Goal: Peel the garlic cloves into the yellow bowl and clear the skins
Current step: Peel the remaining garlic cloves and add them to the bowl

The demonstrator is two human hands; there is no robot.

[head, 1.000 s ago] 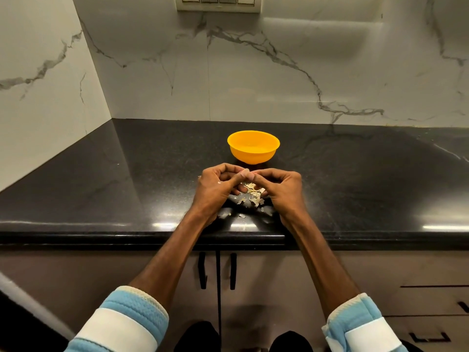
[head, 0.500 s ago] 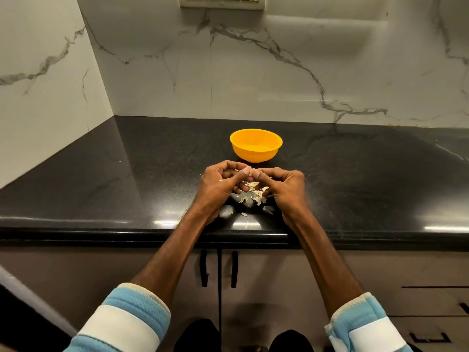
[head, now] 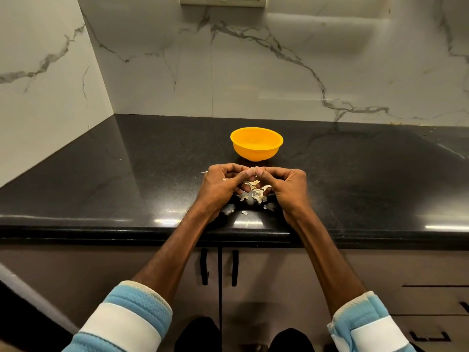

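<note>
**Hands bunched together over skin pile, bowl at 12**

Biggest first: we see a white marble wall (head: 253, 72) w/ grey veins across 12 o'clock, wrapping round to 9 o'clock. Below it runs a glossy black countertop (head: 101, 186), its front edge crossing the frame from 9 to 3. Under that are brown cabinet doors (head: 279, 275) w/ two black vertical handles (head: 203, 267), and drawers off toward 4 o'clock.

Two forearms come up from 6 o'clock, each in a rolled blue & white sleeve (head: 121, 323).

The yellow bowl (head: 256, 148) sits upright on the counter at 12 o'clock of the hands, near them but not touching. We can't make out any cloves inside.

The left hand (head: 218, 185) & right hand (head: 289, 186) are together just inside the counter edge. Fingers are curled in on both, and the thumb tips meet at the top. Whatever sits betw. the fingertips is hidden, so we can't tell if a garlic clove is pinched there.

The garlic skins (head: 256, 193) lie in a pale, papery heap betw. the two hands, left hand at their 9 o'clock, right at 3. Some bits seem to rest on the lower fingers, though we can't be sure. A few loose flakes (head: 245, 212) lie at 6 o'clock of the heap, nearer the counter edge. One small sliver (head: 203, 172) lies on the counter at 9 o'clock of the left hand.
</note>
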